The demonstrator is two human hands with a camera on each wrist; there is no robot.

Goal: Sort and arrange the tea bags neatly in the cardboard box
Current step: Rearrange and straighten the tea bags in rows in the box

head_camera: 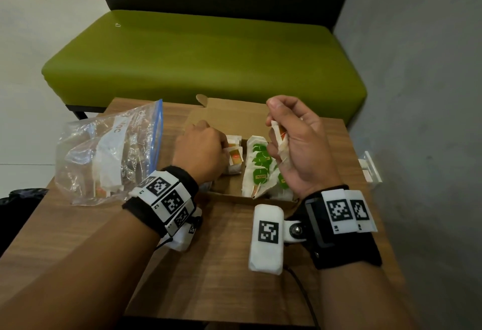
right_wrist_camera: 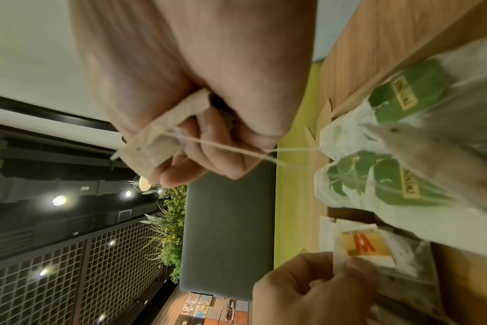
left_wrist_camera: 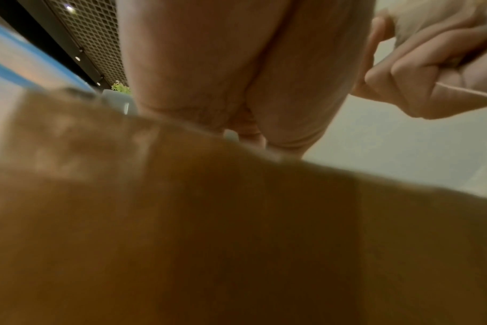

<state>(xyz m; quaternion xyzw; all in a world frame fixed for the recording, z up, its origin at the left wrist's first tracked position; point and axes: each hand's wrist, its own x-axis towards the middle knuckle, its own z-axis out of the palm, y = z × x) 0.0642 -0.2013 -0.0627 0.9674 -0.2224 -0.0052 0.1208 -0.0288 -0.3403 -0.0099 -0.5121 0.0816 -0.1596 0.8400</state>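
Observation:
An open cardboard box [head_camera: 229, 117] sits on the wooden table. Inside it, green-tagged tea bags [head_camera: 259, 164] lie in a row on the right, and orange-tagged tea bags [head_camera: 234, 156] stand on the left. My left hand [head_camera: 202, 151] reaches into the box's left side and pinches an orange-tagged tea bag [right_wrist_camera: 364, 245] between thumb and fingers. My right hand [head_camera: 292, 144] is raised above the box's right side, fingers curled round a bunch of tea bags [head_camera: 280, 138] with strings [right_wrist_camera: 223, 146] trailing. In the left wrist view the box wall [left_wrist_camera: 237, 230] fills the lower frame, blurred.
A clear zip bag [head_camera: 109, 152] with a blue seal lies on the table left of the box, more tea bags inside. A green bench [head_camera: 203, 61] stands behind the table. A grey wall is close on the right, with a small white object [head_camera: 369, 166] beside the table edge.

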